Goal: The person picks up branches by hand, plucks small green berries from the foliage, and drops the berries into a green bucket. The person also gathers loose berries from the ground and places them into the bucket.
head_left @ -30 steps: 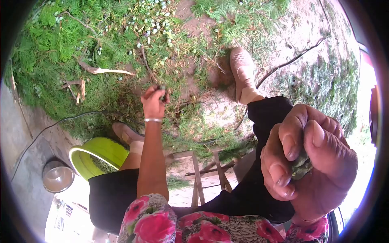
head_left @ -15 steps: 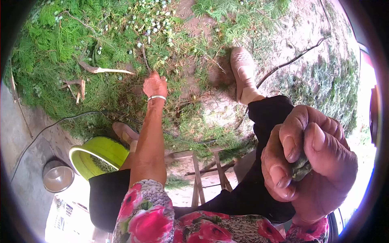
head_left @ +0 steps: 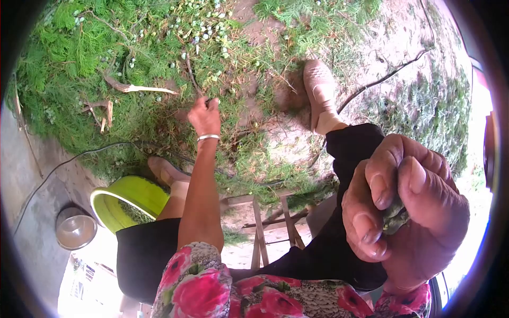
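Observation:
My left hand [head_left: 204, 120], with a pale bangle at the wrist, reaches down to the cut evergreen sprigs on the ground. Its fingertips are drawn together at the lower end of a thin brown twig [head_left: 191, 71]; a dark bit shows between thumb and finger, and I cannot tell what it is. Close to the camera on the right, my right hand [head_left: 405, 204] is curled closed around several small green cones [head_left: 395, 217]. Pale bluish-green cones [head_left: 204, 32] lie scattered among the sprigs beyond my left hand.
A yellow-green tub [head_left: 154, 196] with small cones inside stands by my leg, a metal bowl [head_left: 77, 230] beside it. Broken branch pieces [head_left: 140, 88] lie at left. A black cable [head_left: 87, 155] crosses the ground. A wooden frame [head_left: 258, 233] stands below me.
My left hand has shifted slightly right and down, and its fingers have loosened a little, showing a dark bit between them. My right hand keeps its closed grip.

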{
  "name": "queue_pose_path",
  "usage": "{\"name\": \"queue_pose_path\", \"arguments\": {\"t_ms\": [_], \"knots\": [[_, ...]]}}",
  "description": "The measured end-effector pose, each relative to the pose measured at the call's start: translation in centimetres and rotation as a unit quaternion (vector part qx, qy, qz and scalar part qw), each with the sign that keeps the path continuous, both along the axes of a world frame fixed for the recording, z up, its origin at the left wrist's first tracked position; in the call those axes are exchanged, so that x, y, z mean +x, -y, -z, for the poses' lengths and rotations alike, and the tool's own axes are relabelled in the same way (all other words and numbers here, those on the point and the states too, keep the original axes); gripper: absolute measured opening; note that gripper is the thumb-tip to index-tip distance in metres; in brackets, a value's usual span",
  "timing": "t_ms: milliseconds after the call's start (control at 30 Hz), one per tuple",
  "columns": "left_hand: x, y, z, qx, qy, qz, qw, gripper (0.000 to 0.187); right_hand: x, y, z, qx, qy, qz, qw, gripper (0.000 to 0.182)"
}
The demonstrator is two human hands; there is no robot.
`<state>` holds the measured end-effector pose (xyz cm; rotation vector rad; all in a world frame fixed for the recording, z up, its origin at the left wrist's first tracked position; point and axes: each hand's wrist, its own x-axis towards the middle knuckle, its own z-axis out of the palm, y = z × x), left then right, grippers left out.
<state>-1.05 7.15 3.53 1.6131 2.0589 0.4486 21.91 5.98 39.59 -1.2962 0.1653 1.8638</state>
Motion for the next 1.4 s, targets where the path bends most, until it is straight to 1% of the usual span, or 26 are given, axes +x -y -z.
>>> {"name": "queue_pose_path", "arguments": {"t_ms": [67,133,200,233,267,300,333,367,400,433,500,533,633,667,700,733,833,933,967,1000,1067,1200,1267,1300,1367,1400], "knots": [[0.8,-0.4,1.1,-0.036,-0.025,0.042,0.998,0.023,-0.5,0.9,0.0,0.033,0.056,-0.015,0.998,0.029],[1.2,0.1,3.2,-0.039,-0.135,0.056,0.989,0.024,-1.6,1.2,0.3,0.055,0.036,0.133,0.989,0.029],[-0.1,0.2,4.5,-0.025,-0.15,0.101,0.983,0.023,-0.4,0.7,0.1,0.047,0.049,0.06,0.996,0.029],[-0.9,0.2,4.9,-0.049,-0.057,0.072,0.995,0.022,0.0,0.6,0.0,0.038,0.059,-0.012,0.997,0.03],[-1.4,0.2,5.4,-0.072,0.037,0.041,0.996,0.021,0.0,0.6,0.1,0.037,0.059,-0.011,0.998,0.03],[-1.5,0.2,3.0,-0.154,0.215,-0.098,0.959,0.019,0.1,0.6,0.1,0.046,0.059,-0.015,0.997,0.03],[-1.9,0.6,0.7,-0.155,0.215,-0.097,0.959,0.019,0.1,0.6,0.1,0.054,0.06,-0.018,0.997,0.03],[-2.4,1.1,-1.5,-0.168,0.432,-0.212,0.86,0.014,0.1,0.6,0.1,0.054,0.06,-0.018,0.997,0.03],[-2.7,1.3,-2.5,-0.17,0.619,-0.313,0.7,0.01,0.0,0.5,0.1,0.055,0.065,-0.023,0.996,0.03],[-2.8,1.5,-2.5,-0.17,0.618,-0.313,0.701,0.01,-0.1,0.5,0.0,0.057,0.07,-0.028,0.996,0.031],[-2.8,2.0,-2.5,-0.179,0.643,-0.381,0.64,0.009,-0.2,0.6,0.0,0.055,0.068,-0.028,0.996,0.031],[-2.3,1.9,-2.3,-0.178,0.643,-0.381,0.639,0.009,-0.2,0.6,0.0,0.054,0.069,-0.027,0.996,0.03],[0.4,-0.1,-0.8,-0.153,0.487,-0.204,0.835,0.016,-0.2,0.6,0.1,0.048,0.075,-0.022,0.996,0.03],[1.2,-0.9,1.1,-0.154,0.488,-0.204,0.834,0.016,-0.2,0.5,0.0,0.047,0.077,-0.021,0.996,0.03],[1.9,-1.4,4.0,-0.093,0.331,-0.113,0.932,0.014,-0.2,0.4,0.0,0.048,0.081,-0.024,0.995,0.03],[2.5,-1.8,4.8,-0.027,0.158,-0.015,0.987,0.013,-0.2,0.2,-0.1,0.048,0.085,-0.027,0.995,0.03],[3.0,-1.9,4.4,-0.095,0.229,-0.029,0.968,0.011,-0.9,0.4,0.9,0.102,0.016,0.026,0.994,0.03],[3.1,-2.3,1.6,-0.193,0.325,-0.05,0.924,0.009,0.2,0.2,0.0,0.059,0.077,-0.042,0.994,0.03],[2.5,-1.8,-0.3,-0.206,0.428,-0.1,0.874,0.007,0.3,0.3,0.1,0.06,0.077,-0.041,0.994,0.03],[1.5,-0.7,-1.0,-0.206,0.428,-0.1,0.875,0.007,0.4,0.4,0.1,0.064,0.074,-0.035,0.995,0.031],[-0.3,1.2,-2.0,-0.242,0.632,-0.19,0.711,0.005,0.5,0.6,0.2,0.067,0.07,-0.028,0.995,0.031],[1.5,4.3,-2.3,-0.275,0.576,-0.173,0.75,0.004,0.3,0.7,-0.2,0.053,0.089,-0.039,0.994,0.031],[3.3,6.2,0.6,-0.225,0.336,0.035,0.914,0.008,0.3,0.7,-0.2,0.046,0.093,-0.036,0.994,0.031],[4.1,6.9,1.6,-0.225,0.337,0.034,0.914,0.008,0.3,0.8,-0.1,0.056,0.088,-0.033,0.994,0.03],[5.5,7.8,2.9,-0.014,0.078,0.208,0.975,0.017,0.4,0.7,-0.1,0.067,0.085,-0.031,0.994,0.03],[5.7,7.8,3.2,-0.013,0.078,0.207,0.975,0.017,0.4,0.5,0.0,0.069,0.078,-0.037,0.994,0.03]]}}
